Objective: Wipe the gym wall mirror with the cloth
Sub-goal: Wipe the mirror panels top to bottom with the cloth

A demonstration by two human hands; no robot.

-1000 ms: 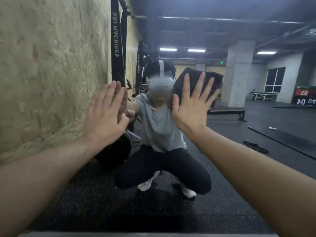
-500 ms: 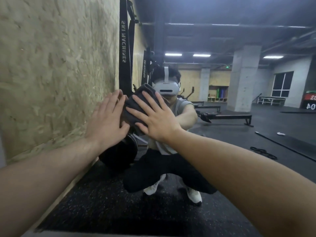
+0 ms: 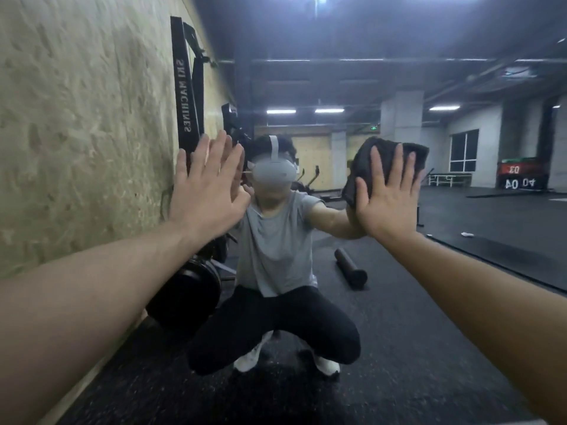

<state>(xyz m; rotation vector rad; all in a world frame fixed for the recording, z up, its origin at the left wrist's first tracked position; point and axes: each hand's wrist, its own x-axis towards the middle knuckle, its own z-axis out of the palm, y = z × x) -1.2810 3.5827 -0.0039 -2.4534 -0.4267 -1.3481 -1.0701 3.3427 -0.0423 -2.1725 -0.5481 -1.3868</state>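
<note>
Nearest to us, our two bare forearms reach forward to the mirror (image 3: 399,348), which fills almost the whole view. Our left hand (image 3: 207,191) lies flat on the glass with its fingers straight and together, holding nothing, left of our squatting reflection (image 3: 276,240). Our right hand (image 3: 385,197) is also spread flat, fingers straight and fanned, and presses the dark cloth (image 3: 380,154) against the mirror to the right of the reflection, at about head height; the cloth bunches out above the fingertips and past the thumb side. In the reflection we see a grey headset (image 3: 273,173), a grey shirt and dark trousers. Below the left hand a black weight plate (image 3: 187,292) shows in the glass, and behind it a tall black ski machine (image 3: 187,96) stands along the chipboard wall (image 3: 76,118). Right of the reflection a dark foam roller (image 3: 349,268) lies on the rubber floor, and farther back stands a concrete pillar (image 3: 402,136).
</note>
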